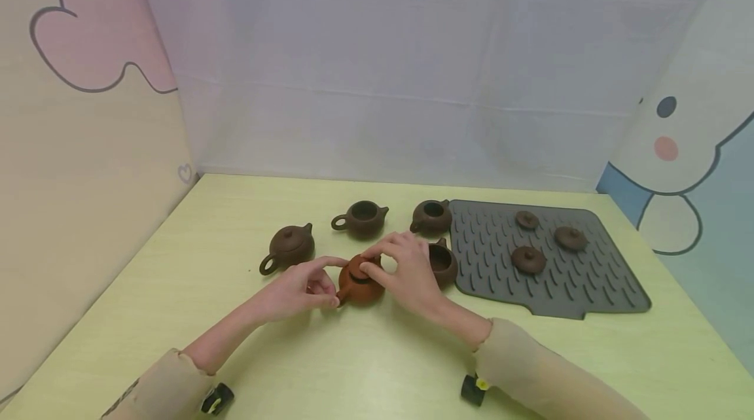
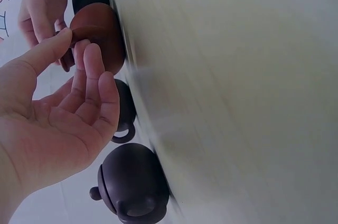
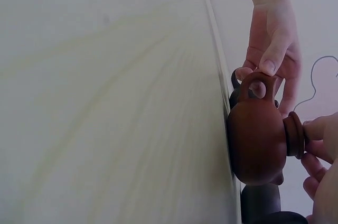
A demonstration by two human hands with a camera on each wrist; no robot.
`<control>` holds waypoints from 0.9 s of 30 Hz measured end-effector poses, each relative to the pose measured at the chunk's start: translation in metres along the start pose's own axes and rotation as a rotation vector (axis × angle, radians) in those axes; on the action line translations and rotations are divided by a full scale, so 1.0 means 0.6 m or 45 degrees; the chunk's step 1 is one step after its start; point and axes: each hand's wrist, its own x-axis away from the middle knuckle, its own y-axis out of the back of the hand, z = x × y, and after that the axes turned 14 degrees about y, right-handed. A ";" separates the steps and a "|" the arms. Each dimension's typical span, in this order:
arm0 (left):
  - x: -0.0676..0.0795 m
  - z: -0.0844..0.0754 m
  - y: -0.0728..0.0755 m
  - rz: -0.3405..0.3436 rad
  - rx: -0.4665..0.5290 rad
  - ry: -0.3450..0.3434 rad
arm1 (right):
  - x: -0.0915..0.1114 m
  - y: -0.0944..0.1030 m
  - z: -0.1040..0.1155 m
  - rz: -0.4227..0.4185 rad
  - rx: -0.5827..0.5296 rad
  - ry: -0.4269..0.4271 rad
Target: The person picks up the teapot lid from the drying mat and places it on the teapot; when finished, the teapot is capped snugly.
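Note:
A reddish-brown clay teapot (image 1: pixel 365 294) stands on the table between my hands. My left hand (image 1: pixel 291 292) pinches its loop handle (image 3: pixel 260 78) between thumb and fingers. The right hand (image 1: pixel 409 276) grips the matching lid (image 3: pixel 297 135) at the teapot's mouth; a dark gap shows under part of the rim. Whether the lid is fully seated I cannot tell. Just past my left hand sits a dark brown teapot (image 1: pixel 292 245) with its lid on. A lidless dark teapot (image 1: pixel 443 266) is partly hidden behind my right hand.
Two more lidless dark teapots, one in the middle (image 1: pixel 364 219) and one farther right (image 1: pixel 432 217), stand toward the back. To the right lies a grey ridged mat (image 1: pixel 491 282) bearing three dark lids, the nearest (image 1: pixel 528 260) among them. A pale wall (image 1: pixel 383 112) closes off the rear.

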 end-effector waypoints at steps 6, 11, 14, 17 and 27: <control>0.000 0.000 0.001 0.003 -0.004 -0.025 | 0.002 -0.002 -0.003 0.061 0.016 -0.001; -0.003 0.003 0.001 0.000 -0.029 -0.008 | 0.004 -0.004 -0.005 0.104 0.030 -0.017; -0.005 0.003 0.003 0.002 -0.055 -0.003 | 0.004 -0.002 -0.003 0.127 0.045 -0.032; -0.006 0.002 0.006 0.003 -0.077 -0.007 | 0.002 0.000 -0.001 0.149 0.063 -0.047; -0.011 0.002 0.013 -0.017 -0.130 -0.025 | -0.003 0.001 -0.001 0.173 0.079 -0.062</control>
